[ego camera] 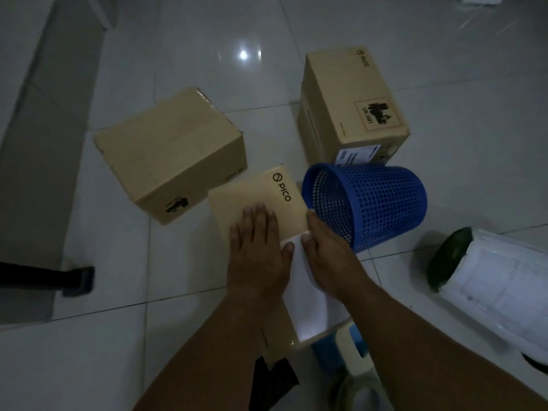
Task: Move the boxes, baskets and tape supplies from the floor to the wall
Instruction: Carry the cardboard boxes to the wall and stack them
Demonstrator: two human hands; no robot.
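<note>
Hands first: the left hand (pixel 258 250) lies flat on top of the PICO box (pixel 261 188), fingers straight and close together. The right hand (pixel 329 256) clasps that box's right edge, with its thumb on the white label (pixel 308 298) and its other fingers mostly out of sight over the side. I cannot tell whether the box rests on the tiled floor (pixel 118 277) or is lifted off it.

Just right of the PICO box, a blue basket (pixel 373 203) lies tipped on its side, its open mouth close to the box's corner. To the box's left, near it, sits a plain carton (pixel 169 152) on the tiles. Beyond and to the right stands a taller carton (pixel 350 102), just behind the basket. Well to the right lies a white roll (pixel 504 283) with a dark green end. Nearer the person than the box, a tape roll (pixel 358 390) shows dimly.
</note>
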